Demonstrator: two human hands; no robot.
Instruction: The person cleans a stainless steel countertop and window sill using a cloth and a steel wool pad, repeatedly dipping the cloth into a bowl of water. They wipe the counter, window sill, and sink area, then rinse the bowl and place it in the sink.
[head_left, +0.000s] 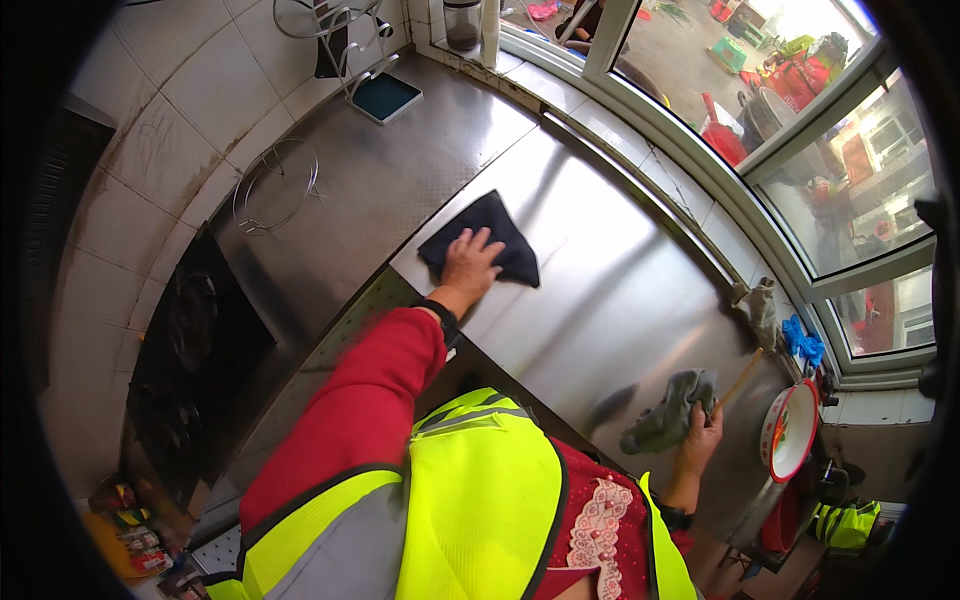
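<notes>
My left hand (471, 264) lies with its fingers apart on a folded dark navy cloth (514, 251), which rests on the stainless steel countertop (577, 300) near a panel seam. At the right, my right hand (703, 433) is closed on a crumpled grey-green cloth (671, 412) and a thin wooden stick (739, 382) that points away from me. Whether that cloth touches the steel I cannot tell. Near the window sill are another greyish crumpled cloth (757, 307) and a blue glove (802, 341).
Wire rings (277, 187) lie on the steel at the left, near a black cooktop (187, 360). A white wire rack (352, 52) with a dark green tray (386, 97) stands at the back. A red-rimmed enamel basin (791, 431) is at the right. Windows (739, 172) border the far side.
</notes>
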